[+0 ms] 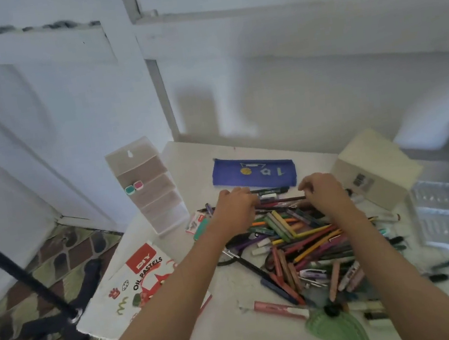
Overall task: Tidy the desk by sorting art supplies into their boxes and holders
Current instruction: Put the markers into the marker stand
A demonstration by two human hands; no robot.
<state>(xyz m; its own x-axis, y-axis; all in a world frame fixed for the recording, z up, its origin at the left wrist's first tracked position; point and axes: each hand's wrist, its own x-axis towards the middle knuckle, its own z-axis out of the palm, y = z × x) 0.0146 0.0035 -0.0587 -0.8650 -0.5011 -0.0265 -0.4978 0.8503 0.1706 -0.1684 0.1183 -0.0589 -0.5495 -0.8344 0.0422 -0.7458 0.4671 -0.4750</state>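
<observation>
A white box (135,282) at the left of the counter (236,334) reads "OIL PASTELS" under a red "DIY" tag. The heap of pencils and crayons (301,242) lies just under and in front of both hands. The left hand (236,207) and right hand (324,194) curl at its far edge; whether they grip anything I cannot tell. Beyond them lies a blue pencil case (253,173), with a clear tiered holder (152,192) to the left and a cream box (375,170) to the right.
</observation>
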